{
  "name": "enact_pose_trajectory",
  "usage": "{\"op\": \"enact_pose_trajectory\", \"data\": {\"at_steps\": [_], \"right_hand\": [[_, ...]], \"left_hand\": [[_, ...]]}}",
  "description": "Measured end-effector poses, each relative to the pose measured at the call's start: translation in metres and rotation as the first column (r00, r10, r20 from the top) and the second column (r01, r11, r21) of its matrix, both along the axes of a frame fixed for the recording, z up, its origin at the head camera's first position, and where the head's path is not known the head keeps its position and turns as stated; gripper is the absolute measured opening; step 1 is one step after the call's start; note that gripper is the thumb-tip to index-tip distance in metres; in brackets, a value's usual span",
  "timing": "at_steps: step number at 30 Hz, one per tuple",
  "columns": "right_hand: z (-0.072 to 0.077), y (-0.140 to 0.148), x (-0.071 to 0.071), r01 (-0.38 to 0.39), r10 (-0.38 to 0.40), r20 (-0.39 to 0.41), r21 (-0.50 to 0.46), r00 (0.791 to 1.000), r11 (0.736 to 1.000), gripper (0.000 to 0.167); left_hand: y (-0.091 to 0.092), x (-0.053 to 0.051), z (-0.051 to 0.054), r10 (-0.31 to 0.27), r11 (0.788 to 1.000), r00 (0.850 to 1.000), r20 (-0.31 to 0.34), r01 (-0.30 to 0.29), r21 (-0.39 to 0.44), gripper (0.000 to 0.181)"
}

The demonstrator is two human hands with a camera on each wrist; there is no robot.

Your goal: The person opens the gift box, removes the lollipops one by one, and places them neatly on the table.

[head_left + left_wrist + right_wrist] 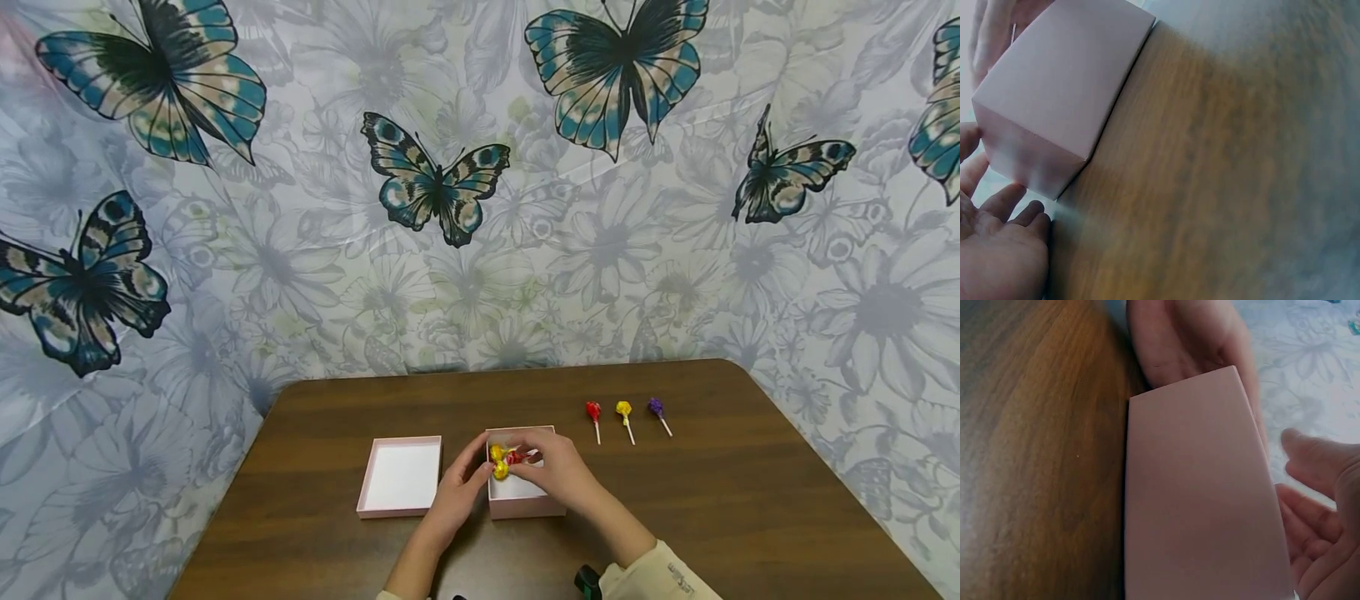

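A pink box with a white inside stands on the table, its top uncovered. Two yellow lollipops and a red lollipop show in it, bunched at the left side. My left hand is at the box's left wall, with fingers touching it and the thumb by the rim near the yellow lollipops. Over the right side reaches my right hand, its thumb and fingers around the red lollipop. Whether they pinch it is hidden. In the left wrist view the box's pink side blocks most of its inside.
A shallow pink-rimmed lid, white inside up, lies left of the box. At the back right lie a red lollipop, a yellow lollipop and a purple lollipop in a row. Behind the brown table hangs a butterfly-print cloth.
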State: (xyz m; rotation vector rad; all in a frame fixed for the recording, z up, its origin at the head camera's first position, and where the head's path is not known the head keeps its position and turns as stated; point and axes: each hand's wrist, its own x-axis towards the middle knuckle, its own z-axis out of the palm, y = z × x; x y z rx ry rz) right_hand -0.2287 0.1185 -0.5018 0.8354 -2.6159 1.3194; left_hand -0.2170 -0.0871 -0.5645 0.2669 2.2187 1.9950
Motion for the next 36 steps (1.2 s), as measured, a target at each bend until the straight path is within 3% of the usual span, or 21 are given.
{"op": "enact_pose_trajectory", "data": {"at_steps": [5, 12, 23, 30, 36], "right_hand": [[-0.005, -0.011, -0.009, -0.060, 0.064, -0.039, 0.088, 0.997, 0.994, 0.046], [-0.006, -0.023, -0.015, -0.007, 0.017, -0.043, 0.238, 0.999, 0.971, 0.017], [-0.010, -0.030, -0.014, 0.055, -0.049, -0.030, 0.258, 0.998, 0.965, 0.015], [-0.012, -0.033, -0.015, 0.075, -0.038, -0.119, 0.326, 0.992, 0.942, 0.013], [-0.011, -0.035, -0.015, 0.069, -0.027, -0.120, 0.362, 0.992, 0.929, 0.012]], "left_hand": [[-0.002, 0.000, -0.001, -0.010, 1.000, 1.000, -0.007, 0.010, 0.005, 0.051], [-0.002, 0.000, 0.001, -0.012, 1.000, 1.000, -0.016, 0.012, 0.015, 0.052], [0.000, -0.001, 0.001, -0.010, 1.000, 0.999, -0.031, 0.010, 0.010, 0.052], [0.001, 0.000, 0.002, -0.012, 1.000, 0.999, -0.030, 0.012, 0.007, 0.052], [0.001, 0.001, 0.003, -0.010, 1.000, 0.999, -0.034, 0.010, 0.011, 0.052]]}}
